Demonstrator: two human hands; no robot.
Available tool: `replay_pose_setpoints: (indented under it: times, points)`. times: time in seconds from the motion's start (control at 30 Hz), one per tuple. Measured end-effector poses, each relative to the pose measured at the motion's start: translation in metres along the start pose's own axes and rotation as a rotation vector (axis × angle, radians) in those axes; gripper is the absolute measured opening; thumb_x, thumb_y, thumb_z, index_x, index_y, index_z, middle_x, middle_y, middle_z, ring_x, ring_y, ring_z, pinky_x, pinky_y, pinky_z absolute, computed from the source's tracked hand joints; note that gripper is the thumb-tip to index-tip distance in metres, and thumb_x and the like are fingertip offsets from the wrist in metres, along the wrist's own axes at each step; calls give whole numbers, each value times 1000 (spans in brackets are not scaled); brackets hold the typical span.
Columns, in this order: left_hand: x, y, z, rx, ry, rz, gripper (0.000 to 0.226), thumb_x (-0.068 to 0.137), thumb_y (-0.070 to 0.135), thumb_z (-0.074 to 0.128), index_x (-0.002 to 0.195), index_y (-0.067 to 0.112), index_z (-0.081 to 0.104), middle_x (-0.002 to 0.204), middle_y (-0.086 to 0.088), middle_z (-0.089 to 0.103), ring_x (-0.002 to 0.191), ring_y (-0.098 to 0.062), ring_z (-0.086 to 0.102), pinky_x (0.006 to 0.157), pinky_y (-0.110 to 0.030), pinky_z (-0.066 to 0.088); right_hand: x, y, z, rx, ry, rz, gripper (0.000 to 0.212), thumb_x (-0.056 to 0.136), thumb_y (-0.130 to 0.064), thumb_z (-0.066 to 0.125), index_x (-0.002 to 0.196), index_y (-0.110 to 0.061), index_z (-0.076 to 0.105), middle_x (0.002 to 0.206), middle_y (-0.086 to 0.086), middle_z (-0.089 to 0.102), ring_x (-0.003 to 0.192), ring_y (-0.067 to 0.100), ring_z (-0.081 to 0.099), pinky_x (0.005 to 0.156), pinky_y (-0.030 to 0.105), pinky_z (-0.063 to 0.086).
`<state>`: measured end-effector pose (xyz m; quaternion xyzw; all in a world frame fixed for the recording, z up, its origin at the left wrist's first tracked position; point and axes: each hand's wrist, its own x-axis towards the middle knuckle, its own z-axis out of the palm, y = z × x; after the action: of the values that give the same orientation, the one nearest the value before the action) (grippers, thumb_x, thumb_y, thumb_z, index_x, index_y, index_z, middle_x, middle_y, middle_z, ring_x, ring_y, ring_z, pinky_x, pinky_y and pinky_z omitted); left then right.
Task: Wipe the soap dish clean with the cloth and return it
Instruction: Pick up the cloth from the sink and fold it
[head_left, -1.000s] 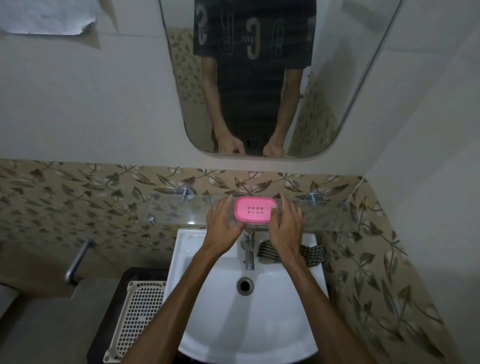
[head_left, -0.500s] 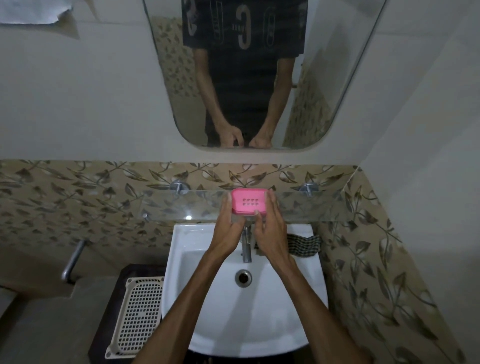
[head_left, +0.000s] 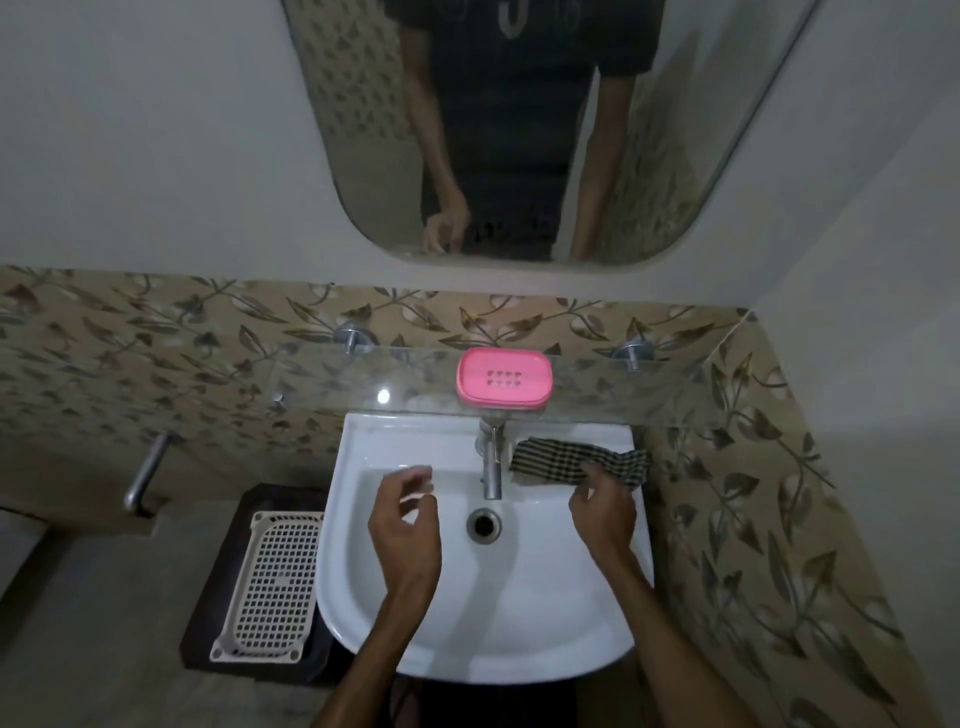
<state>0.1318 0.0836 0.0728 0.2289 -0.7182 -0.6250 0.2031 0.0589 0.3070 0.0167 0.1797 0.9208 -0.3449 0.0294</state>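
The soap dish (head_left: 504, 376) is pink, rectangular with rounded corners, and has two rows of small drain holes in its centre. It rests flat on the glass shelf (head_left: 597, 387), directly above the tap (head_left: 491, 462). No hand touches it.

The left hand (head_left: 408, 525) hangs over the basin of the sink (head_left: 519, 613), at about 7 o'clock from the soap dish and well apart from it. Its fingers are loosely curled with the thumb apart from them, and it holds nothing.

The right hand (head_left: 605, 512) is over the right side of the sink, at about 5 o'clock from the soap dish and well apart from it. Its fingertips reach the near edge of the cloth (head_left: 566, 460). Whether the fingers pinch the cloth or only touch it cannot be told.

The cloth is dark with a light check pattern. It lies crumpled on the sink's back ledge, at 3 o'clock from the tap and at about 5 o'clock from the soap dish, below the shelf.

The two hands are apart, one on each side of the drain (head_left: 483, 525).

A perforated plastic tray (head_left: 272, 579) lies on a dark surface at 9 o'clock from the sink. A mirror (head_left: 363, 130) on the wall at 12 o'clock reflects the person's torso and arms.
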Motion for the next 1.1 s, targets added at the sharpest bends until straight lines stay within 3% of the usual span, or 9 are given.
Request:
replay_pose_setpoints:
  times: [0.1, 0.27, 0.43, 0.57, 0.67, 0.77, 0.87, 0.97, 1.1]
  points:
    - [-15, -20, -8, 56, -36, -90, 35, 90, -14, 63, 94, 19, 73, 98, 0, 75, 94, -26, 72, 84, -40, 58, 47, -10, -7, -220, -123, -148, 46, 95, 1, 52, 141, 2, 57, 139, 23, 63, 131, 35, 58, 113, 38, 41]
    - [-26, -37, -21, 108, -105, -205, 36, 87, -16, 60, 87, 16, 74, 93, 2, 77, 90, -30, 73, 83, -48, 58, 86, -7, -4, -742, -304, -226, 43, 95, -18, 58, 137, -9, 55, 140, 12, 61, 134, 30, 52, 112, 40, 40]
    - [-24, -46, -20, 146, -144, -230, 40, 86, -18, 59, 84, 19, 74, 91, 5, 77, 89, -28, 73, 83, -50, 58, 101, 2, -3, -808, -275, -297, 37, 92, -27, 62, 127, -17, 67, 134, 6, 63, 132, 26, 52, 110, 34, 39]
    - [-17, -43, -6, 169, -217, -201, 38, 87, -13, 60, 85, 22, 74, 93, 8, 77, 90, -20, 73, 80, -42, 60, 95, 5, -7, -463, -277, -347, 19, 82, -17, 71, 99, -8, 75, 99, 10, 79, 101, 29, 72, 94, 39, 50]
    - [-7, -37, 10, 166, -294, -172, 31, 92, -5, 64, 86, 24, 75, 94, 9, 77, 92, -13, 71, 75, -30, 55, 76, 4, -12, -102, -347, -269, 4, 79, -5, 69, 81, -6, 65, 70, 10, 74, 73, 26, 73, 73, 43, 58]
    - [6, -29, 27, 37, -371, -284, 23, 94, -1, 65, 95, 19, 77, 100, 3, 78, 99, -17, 71, 85, -35, 58, 53, -9, -20, 162, -401, -303, 11, 85, -7, 69, 80, -15, 63, 70, 0, 70, 68, 14, 68, 65, 32, 51]
    - [20, -22, 35, -203, -445, -625, 14, 97, 15, 65, 109, 14, 73, 117, -12, 72, 115, -26, 65, 99, -46, 53, 24, -34, -30, 520, -586, -252, 1, 88, -12, 66, 88, -11, 67, 76, 2, 73, 70, 16, 70, 66, 28, 56]
    - [26, -25, 27, -433, -657, -888, 35, 92, 35, 69, 118, 11, 67, 121, -18, 64, 117, -33, 58, 102, -52, 50, -4, -58, -41, 742, -778, -165, 15, 81, -14, 67, 95, -14, 72, 88, 9, 76, 78, 23, 72, 72, 31, 60]
    - [25, -31, 9, -667, -787, -950, 48, 94, 27, 69, 135, 3, 63, 129, -21, 68, 111, -35, 69, 95, -53, 58, -22, -72, -43, 851, -1026, -81, 30, 80, -14, 69, 110, -7, 69, 105, 19, 72, 91, 31, 72, 78, 35, 60]
